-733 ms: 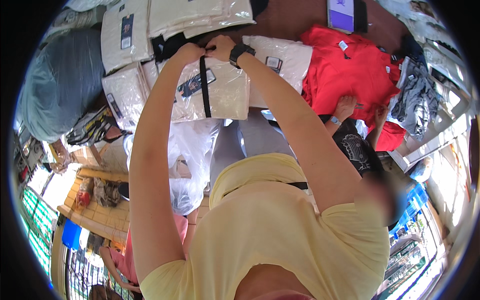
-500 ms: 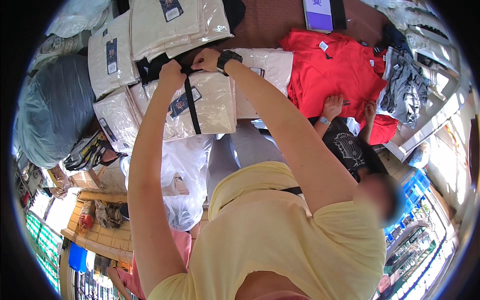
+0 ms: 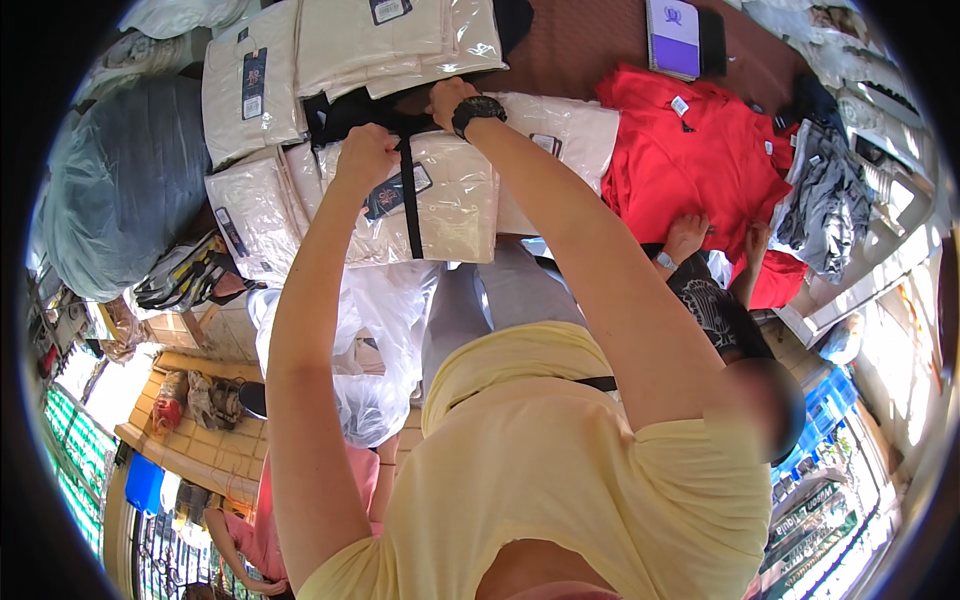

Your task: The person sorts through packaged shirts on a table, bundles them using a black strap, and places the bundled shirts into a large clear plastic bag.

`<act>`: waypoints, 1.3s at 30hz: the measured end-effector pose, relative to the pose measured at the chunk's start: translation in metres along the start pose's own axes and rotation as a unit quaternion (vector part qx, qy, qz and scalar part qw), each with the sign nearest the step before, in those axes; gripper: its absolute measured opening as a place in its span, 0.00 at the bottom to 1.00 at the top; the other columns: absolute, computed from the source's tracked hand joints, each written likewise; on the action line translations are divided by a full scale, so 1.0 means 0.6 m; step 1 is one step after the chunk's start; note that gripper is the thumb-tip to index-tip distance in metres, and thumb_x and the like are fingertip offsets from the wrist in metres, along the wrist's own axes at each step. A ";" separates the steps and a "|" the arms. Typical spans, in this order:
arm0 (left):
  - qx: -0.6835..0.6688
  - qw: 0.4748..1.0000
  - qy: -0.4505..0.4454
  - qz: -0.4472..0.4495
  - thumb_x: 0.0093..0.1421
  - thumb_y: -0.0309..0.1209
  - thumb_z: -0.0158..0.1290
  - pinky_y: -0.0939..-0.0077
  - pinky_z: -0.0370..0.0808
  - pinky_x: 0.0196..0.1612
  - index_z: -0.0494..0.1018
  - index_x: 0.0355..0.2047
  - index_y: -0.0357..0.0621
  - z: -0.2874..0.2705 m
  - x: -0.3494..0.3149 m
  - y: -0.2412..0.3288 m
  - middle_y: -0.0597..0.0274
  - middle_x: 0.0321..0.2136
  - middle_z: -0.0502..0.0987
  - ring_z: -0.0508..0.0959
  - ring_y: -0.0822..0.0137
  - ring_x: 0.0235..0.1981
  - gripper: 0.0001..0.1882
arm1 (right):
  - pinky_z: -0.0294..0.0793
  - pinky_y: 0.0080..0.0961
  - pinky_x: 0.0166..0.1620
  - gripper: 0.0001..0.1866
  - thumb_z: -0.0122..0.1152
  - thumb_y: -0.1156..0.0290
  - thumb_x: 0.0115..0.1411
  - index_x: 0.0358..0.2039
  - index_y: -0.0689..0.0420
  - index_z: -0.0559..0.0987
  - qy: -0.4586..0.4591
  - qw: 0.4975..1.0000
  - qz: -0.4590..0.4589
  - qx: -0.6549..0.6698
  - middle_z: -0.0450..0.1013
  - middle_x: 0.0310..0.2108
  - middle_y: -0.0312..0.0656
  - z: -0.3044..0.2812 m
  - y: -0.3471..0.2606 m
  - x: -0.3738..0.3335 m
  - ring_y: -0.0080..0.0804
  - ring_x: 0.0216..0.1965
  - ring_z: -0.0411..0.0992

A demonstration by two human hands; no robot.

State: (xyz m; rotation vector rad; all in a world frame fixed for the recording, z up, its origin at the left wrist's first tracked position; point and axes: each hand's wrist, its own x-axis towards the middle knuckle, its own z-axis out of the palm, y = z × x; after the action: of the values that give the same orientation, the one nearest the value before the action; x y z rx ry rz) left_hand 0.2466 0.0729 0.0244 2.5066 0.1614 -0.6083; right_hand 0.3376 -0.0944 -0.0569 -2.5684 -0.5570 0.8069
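- Black strap [image 3: 411, 205] runs near-to-far over bagged cream garments [image 3: 460, 190], just right of the nearer left hand [image 3: 368, 153].
- Left fingers, and right hand's [image 3: 452, 100], curled; grip unclear.

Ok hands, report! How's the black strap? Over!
Left hand beside black strap; right hand near far edge of cream pack; grips unclear. Strap crosses pack. More packs crowd close.

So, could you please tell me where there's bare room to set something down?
The brown surface is bare between the upper cream packages and the notebook, and right of the black item beside it. Crowded: around the left hand and black strap.
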 end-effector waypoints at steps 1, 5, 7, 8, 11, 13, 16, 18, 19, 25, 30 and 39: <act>0.001 1.000 -0.007 0.000 0.43 0.26 0.61 0.63 0.76 0.37 0.76 0.23 0.37 0.000 0.001 -0.001 0.48 0.24 0.77 0.79 0.48 0.31 0.07 | 0.74 0.37 0.41 0.12 0.64 0.61 0.53 0.28 0.57 0.81 0.001 0.999 0.000 0.041 0.77 0.30 0.51 -0.005 0.000 -0.003 0.46 0.35 0.76; -0.064 0.990 0.095 0.086 0.49 0.27 0.58 0.61 0.74 0.38 0.76 0.28 0.40 -0.006 0.026 0.010 0.48 0.27 0.77 0.78 0.49 0.33 0.06 | 0.73 0.35 0.33 0.12 0.62 0.63 0.54 0.26 0.61 0.78 -0.007 0.981 -0.006 0.192 0.76 0.25 0.51 -0.027 -0.007 -0.012 0.47 0.28 0.76; -0.137 0.979 0.098 0.112 0.52 0.29 0.57 0.61 0.74 0.38 0.76 0.31 0.43 0.041 0.047 0.001 0.48 0.28 0.77 0.77 0.49 0.34 0.06 | 0.73 0.36 0.33 0.09 0.61 0.67 0.52 0.28 0.60 0.78 0.037 0.984 -0.082 0.151 0.76 0.25 0.50 -0.031 -0.021 -0.026 0.47 0.29 0.76; -0.117 0.987 0.072 0.083 0.54 0.31 0.55 0.59 0.73 0.38 0.75 0.32 0.44 0.060 0.051 0.006 0.49 0.29 0.77 0.77 0.50 0.34 0.07 | 0.73 0.37 0.35 0.08 0.60 0.68 0.50 0.30 0.59 0.77 0.013 0.987 -0.103 0.122 0.76 0.26 0.50 -0.047 -0.019 -0.031 0.47 0.32 0.75; -0.019 0.996 0.075 0.053 0.59 0.37 0.50 0.55 0.71 0.38 0.73 0.33 0.47 0.069 0.030 0.015 0.52 0.28 0.77 0.77 0.52 0.33 0.09 | 0.73 0.41 0.41 0.13 0.59 0.70 0.48 0.36 0.56 0.76 -0.024 0.993 -0.118 -0.012 0.75 0.34 0.51 -0.132 -0.024 -0.080 0.50 0.39 0.74; 0.022 0.993 0.102 0.055 0.60 0.39 0.48 0.53 0.70 0.38 0.72 0.32 0.48 0.064 0.021 0.015 0.55 0.27 0.78 0.77 0.54 0.33 0.10 | 0.73 0.41 0.40 0.12 0.59 0.71 0.47 0.34 0.56 0.75 0.057 0.994 -0.096 -0.018 0.75 0.36 0.47 -0.189 -0.036 -0.110 0.49 0.39 0.74; 0.034 0.983 0.165 0.072 0.61 0.40 0.47 0.57 0.67 0.33 0.69 0.29 0.48 0.076 0.012 0.011 0.60 0.23 0.76 0.77 0.55 0.32 0.10 | 0.72 0.41 0.38 0.11 0.60 0.73 0.46 0.32 0.54 0.72 0.164 0.981 -0.108 -0.006 0.74 0.33 0.42 -0.224 -0.040 -0.120 0.46 0.37 0.73; 0.050 0.974 0.208 0.079 0.61 0.39 0.48 0.59 0.67 0.34 0.69 0.28 0.48 0.085 0.006 0.014 0.61 0.23 0.76 0.76 0.57 0.31 0.10 | 0.73 0.39 0.36 0.11 0.59 0.76 0.46 0.32 0.54 0.70 0.239 0.961 -0.129 -0.048 0.72 0.31 0.40 -0.225 -0.048 -0.123 0.45 0.33 0.72; 0.058 0.968 0.229 0.083 0.61 0.38 0.48 0.61 0.66 0.34 0.69 0.27 0.48 0.088 0.002 0.018 0.61 0.23 0.76 0.76 0.58 0.31 0.09 | 0.73 0.39 0.36 0.11 0.59 0.76 0.46 0.32 0.54 0.70 0.254 0.960 -0.116 -0.033 0.72 0.31 0.40 -0.220 -0.048 -0.122 0.45 0.33 0.72; 0.096 0.948 0.294 0.080 0.60 0.35 0.49 0.66 0.65 0.34 0.68 0.25 0.46 0.103 -0.011 0.034 0.61 0.22 0.75 0.75 0.62 0.29 0.09 | 0.72 0.37 0.40 0.17 0.57 0.82 0.43 0.36 0.55 0.71 0.202 0.965 -0.154 0.065 0.68 0.37 0.45 -0.191 -0.030 -0.102 0.46 0.40 0.70; 0.122 0.938 0.319 0.049 0.59 0.35 0.49 0.67 0.65 0.35 0.68 0.25 0.46 0.133 -0.007 0.038 0.61 0.21 0.74 0.75 0.63 0.29 0.09 | 0.69 0.43 0.45 0.23 0.59 0.80 0.42 0.43 0.54 0.72 0.164 0.957 -0.239 0.017 0.64 0.42 0.47 -0.184 -0.097 -0.113 0.51 0.43 0.65; 0.095 0.946 0.306 -0.050 0.61 0.36 0.47 0.65 0.66 0.36 0.68 0.27 0.47 0.124 0.011 0.024 0.60 0.21 0.75 0.76 0.62 0.27 0.09 | 0.67 0.46 0.48 0.30 0.62 0.67 0.51 0.55 0.54 0.63 0.084 0.995 -0.023 -0.043 0.64 0.44 0.56 -0.075 -0.027 -0.239 0.58 0.46 0.64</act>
State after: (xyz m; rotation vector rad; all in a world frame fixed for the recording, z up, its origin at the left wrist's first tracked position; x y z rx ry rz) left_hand 0.2270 0.0204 -0.0272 2.8115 0.4796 0.1488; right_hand 0.2522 -0.1603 0.0493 -2.6596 -0.6076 0.5550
